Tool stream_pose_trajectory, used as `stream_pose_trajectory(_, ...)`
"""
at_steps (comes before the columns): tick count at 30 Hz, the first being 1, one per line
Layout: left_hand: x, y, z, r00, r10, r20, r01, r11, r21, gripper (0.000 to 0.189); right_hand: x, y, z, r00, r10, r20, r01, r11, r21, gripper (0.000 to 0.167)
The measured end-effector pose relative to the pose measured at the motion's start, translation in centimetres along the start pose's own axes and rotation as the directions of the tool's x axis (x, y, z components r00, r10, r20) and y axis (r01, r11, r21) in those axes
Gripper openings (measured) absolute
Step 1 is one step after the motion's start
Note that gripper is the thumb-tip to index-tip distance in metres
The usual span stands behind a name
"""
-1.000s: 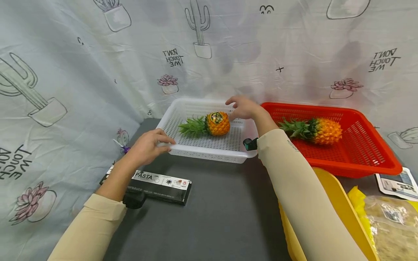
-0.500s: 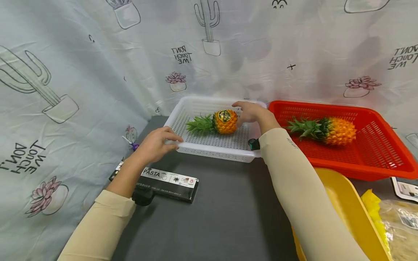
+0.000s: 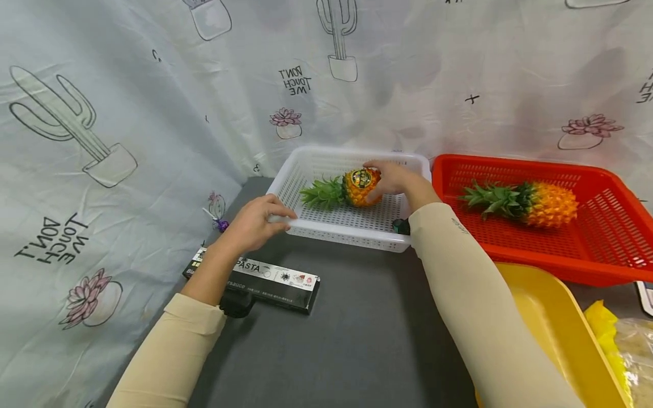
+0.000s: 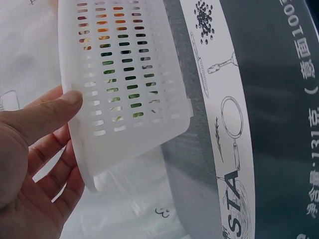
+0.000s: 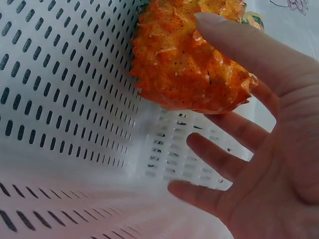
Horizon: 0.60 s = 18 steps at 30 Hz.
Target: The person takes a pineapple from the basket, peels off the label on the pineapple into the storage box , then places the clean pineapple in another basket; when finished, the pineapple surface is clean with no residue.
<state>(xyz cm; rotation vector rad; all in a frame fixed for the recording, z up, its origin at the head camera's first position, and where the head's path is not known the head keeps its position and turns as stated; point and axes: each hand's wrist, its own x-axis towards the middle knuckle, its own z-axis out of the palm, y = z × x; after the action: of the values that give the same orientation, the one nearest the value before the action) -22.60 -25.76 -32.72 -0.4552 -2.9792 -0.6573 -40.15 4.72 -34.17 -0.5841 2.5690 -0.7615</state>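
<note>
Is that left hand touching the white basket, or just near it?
Touching: the left wrist view shows the left hand gripping the white basket, thumb laid over its rim.

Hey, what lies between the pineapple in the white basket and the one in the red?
In the head view, the right hand shows there, plus the neighboring side walls of the white basket and red basket.

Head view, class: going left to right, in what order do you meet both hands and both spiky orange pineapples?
Left hand, labelled pineapple in white plastic basket, right hand, other pineapple in red plastic basket.
</note>
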Motion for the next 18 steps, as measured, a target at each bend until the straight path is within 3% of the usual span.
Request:
stream_pose_trajectory(12,-0.09,0.05,0.29,1.0,-0.012,-0.004,0.012,1.0,0.002,0.026,0.41,-0.69,0.33,0.999,0.001,0.038,0.001,0.999,-0.05,0.101)
stream_pose_trajectory(18,-0.18,0.07,0.22,1.0,-0.002,-0.019,0.002,1.0,0.004,0.026,0.57,-0.61,0.43,1.0,0.015,0.016,-0.015,0.999,-0.04,0.101)
